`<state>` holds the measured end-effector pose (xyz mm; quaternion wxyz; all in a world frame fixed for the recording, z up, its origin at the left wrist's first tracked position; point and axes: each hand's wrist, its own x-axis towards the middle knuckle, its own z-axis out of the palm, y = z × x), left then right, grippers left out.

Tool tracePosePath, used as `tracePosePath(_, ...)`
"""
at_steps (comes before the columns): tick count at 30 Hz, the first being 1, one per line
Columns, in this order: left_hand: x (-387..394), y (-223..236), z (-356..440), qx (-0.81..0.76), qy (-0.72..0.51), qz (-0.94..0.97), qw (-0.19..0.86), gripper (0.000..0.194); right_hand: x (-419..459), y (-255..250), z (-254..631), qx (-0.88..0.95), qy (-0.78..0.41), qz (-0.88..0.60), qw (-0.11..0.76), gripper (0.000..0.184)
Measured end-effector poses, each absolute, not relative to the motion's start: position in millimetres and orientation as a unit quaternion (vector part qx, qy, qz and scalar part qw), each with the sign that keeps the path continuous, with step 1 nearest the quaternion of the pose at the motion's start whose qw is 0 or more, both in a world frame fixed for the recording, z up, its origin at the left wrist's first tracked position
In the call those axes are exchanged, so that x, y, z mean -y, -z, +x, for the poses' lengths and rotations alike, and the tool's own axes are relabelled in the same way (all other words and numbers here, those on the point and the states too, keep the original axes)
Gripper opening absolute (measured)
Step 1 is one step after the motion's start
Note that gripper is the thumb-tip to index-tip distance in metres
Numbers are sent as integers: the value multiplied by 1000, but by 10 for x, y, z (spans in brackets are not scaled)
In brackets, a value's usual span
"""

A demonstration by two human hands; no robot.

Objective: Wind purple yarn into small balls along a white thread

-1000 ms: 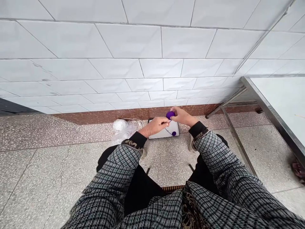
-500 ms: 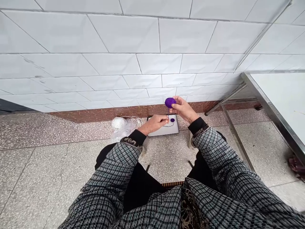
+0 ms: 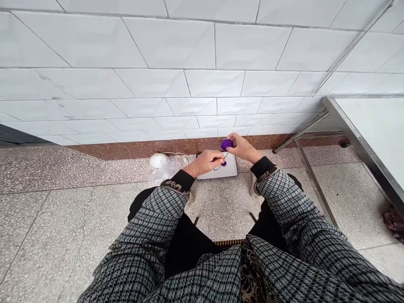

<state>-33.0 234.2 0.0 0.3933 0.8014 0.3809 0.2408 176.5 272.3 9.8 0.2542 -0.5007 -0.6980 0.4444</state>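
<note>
A ball of purple yarn [image 3: 226, 144] is in the fingers of my right hand [image 3: 242, 148]. Lower and to the left, my left hand [image 3: 205, 163] is closed, its thumb and forefinger pinching the yarn strand that runs up to the ball. Below both hands a shallow white tray with a dark rim [image 3: 232, 168] lies on the floor. A small purple piece [image 3: 224, 163] shows over the tray beside my left fingertips, along with a dark wavy strand [image 3: 217, 168] partly hidden by that hand.
White yarn [image 3: 158, 160] and crumpled clear plastic [image 3: 166, 168] lie on the floor left of the tray. A tiled wall [image 3: 189, 84] rises in front. To the right stands a metal-framed table [image 3: 362, 147] with a slanting leg. My knees flank the speckled floor [image 3: 217, 210].
My right hand with the purple ball has come down a little, closer to my left hand. The small purple piece has shifted left and down. The view has tilted slightly.
</note>
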Motion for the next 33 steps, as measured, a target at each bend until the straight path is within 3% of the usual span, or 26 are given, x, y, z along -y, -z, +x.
tracePosePath(3, -2395, -16, -388, -419, -286, 779, 368, 20, -2667, -188, 1818, 712, -565, -401, 112, 30)
tracePosePath(5, -2430, -14, -416, -436, -307, 760, 371, 23, -2644, -240, 1837, 663, -668, -322, 102, 37)
tracePosePath(10, -2426, 27, -359, -427, -284, 728, 455, 26, -2688, -239, 1790, 488, -727, -315, 365, 43)
tracePosePath(12, -2397, 38, -308, -412, -265, 730, 476, 26, -2722, -196, 1751, 448, -714, -349, 411, 45)
tracePosePath(15, -2358, 27, -260, -397, -248, 744, 476, 25, -2756, -133, 1712, 456, -678, -405, 410, 40)
tracePosePath(18, -2353, -10, -282, -389, -245, 764, 453, 23, -2752, -118, 1723, 542, -569, -490, 377, 33)
tracePosePath(20, -2373, -29, -329, -398, -268, 763, 433, 23, -2723, -146, 1754, 629, -514, -506, 291, 32)
tracePosePath(22, -2410, -28, -382, -415, -299, 753, 414, 24, -2679, -198, 1783, 688, -550, -443, 170, 32)
tracePosePath(24, -2451, -2, -416, -433, -323, 739, 402, 25, -2643, -252, 1796, 665, -641, -357, 141, 35)
tracePosePath(26, -2475, 36, -415, -447, -330, 726, 405, 26, -2641, -281, 1787, 593, -700, -323, 233, 39)
tracePosePath(29, -2450, 70, -352, -434, -287, 733, 439, 25, -2702, -245, 1749, 494, -681, -361, 402, 43)
tracePosePath(31, -2399, 57, -299, -391, -232, 760, 464, 23, -2755, -175, 1725, 475, -644, -411, 437, 42)
tracePosePath(33, -2352, 22, -270, -349, -193, 786, 473, 22, -2785, -107, 1719, 504, -591, -472, 417, 37)
